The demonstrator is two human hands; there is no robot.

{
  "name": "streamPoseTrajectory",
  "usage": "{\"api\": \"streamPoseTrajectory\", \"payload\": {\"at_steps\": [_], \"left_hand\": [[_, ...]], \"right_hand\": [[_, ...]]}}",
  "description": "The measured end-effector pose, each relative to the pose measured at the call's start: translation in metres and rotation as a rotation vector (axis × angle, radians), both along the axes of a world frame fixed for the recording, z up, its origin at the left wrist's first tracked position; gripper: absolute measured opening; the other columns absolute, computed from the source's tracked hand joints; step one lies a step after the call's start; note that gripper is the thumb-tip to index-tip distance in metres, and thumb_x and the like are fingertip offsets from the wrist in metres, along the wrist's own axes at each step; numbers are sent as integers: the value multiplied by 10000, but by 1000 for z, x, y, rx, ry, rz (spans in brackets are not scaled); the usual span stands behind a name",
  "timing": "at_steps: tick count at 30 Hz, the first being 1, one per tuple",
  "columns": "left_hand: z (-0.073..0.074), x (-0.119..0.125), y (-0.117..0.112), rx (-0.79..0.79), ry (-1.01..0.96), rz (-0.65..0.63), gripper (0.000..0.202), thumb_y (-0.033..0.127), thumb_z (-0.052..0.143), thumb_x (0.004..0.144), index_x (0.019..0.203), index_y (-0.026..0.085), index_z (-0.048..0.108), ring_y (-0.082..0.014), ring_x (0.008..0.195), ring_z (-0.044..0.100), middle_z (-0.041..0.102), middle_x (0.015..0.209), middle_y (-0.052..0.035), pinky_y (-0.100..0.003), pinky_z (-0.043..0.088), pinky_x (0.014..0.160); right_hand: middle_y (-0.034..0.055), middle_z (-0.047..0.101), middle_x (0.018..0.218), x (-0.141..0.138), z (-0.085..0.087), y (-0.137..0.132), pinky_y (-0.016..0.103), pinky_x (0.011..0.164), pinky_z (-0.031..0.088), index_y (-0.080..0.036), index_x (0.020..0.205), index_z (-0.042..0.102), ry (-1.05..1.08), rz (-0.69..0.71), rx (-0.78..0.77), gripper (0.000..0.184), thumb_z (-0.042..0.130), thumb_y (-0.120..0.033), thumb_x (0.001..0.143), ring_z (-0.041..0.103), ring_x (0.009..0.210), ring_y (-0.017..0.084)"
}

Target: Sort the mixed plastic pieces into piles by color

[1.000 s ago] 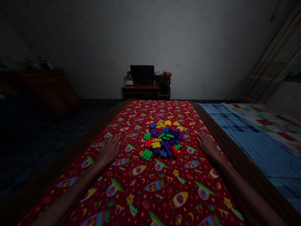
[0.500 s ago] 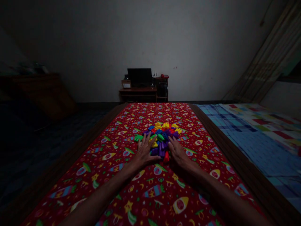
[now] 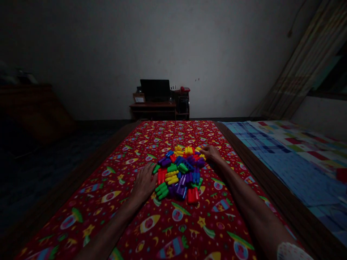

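A pile of small plastic building blocks in red, yellow, green, blue and purple lies on a red cloth printed with rockets and stars. My left hand rests flat on the cloth against the pile's left side, fingers stretched toward a green block. My right hand lies at the pile's far right corner, fingers curled against the yellow and purple blocks there; whether it grips one is hidden in the dim light.
The cloth covers a long wooden-edged table. A checked, multicoloured mattress lies to the right. A low desk with a dark screen stands at the far wall. A striped curtain hangs at the right.
Both hands left the near edge of the pile. The left slid to its left side; the right reached to its far right corner. The pile has been drawn closer to me.
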State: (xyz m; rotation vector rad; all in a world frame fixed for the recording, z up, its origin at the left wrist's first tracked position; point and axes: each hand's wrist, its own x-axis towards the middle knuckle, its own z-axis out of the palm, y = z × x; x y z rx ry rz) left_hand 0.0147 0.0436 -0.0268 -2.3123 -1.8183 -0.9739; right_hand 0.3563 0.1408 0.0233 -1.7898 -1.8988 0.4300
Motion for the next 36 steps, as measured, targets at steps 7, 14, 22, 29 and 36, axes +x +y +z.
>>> {"api": "streamPoseTrajectory", "payload": {"at_steps": [7, 14, 22, 29, 36], "left_hand": [[3, 0, -3, -9, 38, -11, 468, 325, 343, 885, 1247, 105, 541, -300, 1217, 519, 578, 1282, -174, -496, 404, 1052], [0, 0, -3, 4, 35, -5, 423, 289, 370, 875, 1242, 162, 540, -294, 1227, 510, 578, 1286, -144, -508, 408, 1050], [2, 0, -3, 7, 35, -14, 412, 284, 384, 867, 1234, 178, 540, -283, 1209, 525, 587, 1273, -127, -492, 422, 1042], [0, -1, -2, 11, 37, -20, 418, 285, 372, 872, 1237, 168, 538, -291, 1210, 523, 587, 1272, -137, -505, 419, 1043], [2, 0, -2, 8, 44, -17, 406, 287, 380, 862, 1219, 181, 543, -295, 1202, 532, 592, 1265, -132, -503, 427, 1036]], "right_hand": [[122, 733, 910, 29, -2, 5, 285, 702, 445, -124, 948, 740, -3, -282, 93, 394, 469, -406, 901, 663, 860, 240], [143, 714, 984, 32, 5, -4, 305, 751, 455, -125, 1092, 669, -91, -251, 269, 358, 457, -364, 928, 657, 888, 235], [47, 719, 769, 19, 9, -6, 230, 612, 448, -151, 873, 725, 6, 343, -47, 207, 610, -308, 803, 634, 692, 167], [125, 713, 804, 46, -8, 2, 301, 634, 491, -71, 943, 697, 257, -208, 193, 401, 447, -377, 873, 644, 719, 217], [198, 683, 1082, 31, 11, -5, 413, 886, 473, -98, 1126, 668, 39, -224, 408, 366, 469, -293, 890, 631, 998, 280]]}}
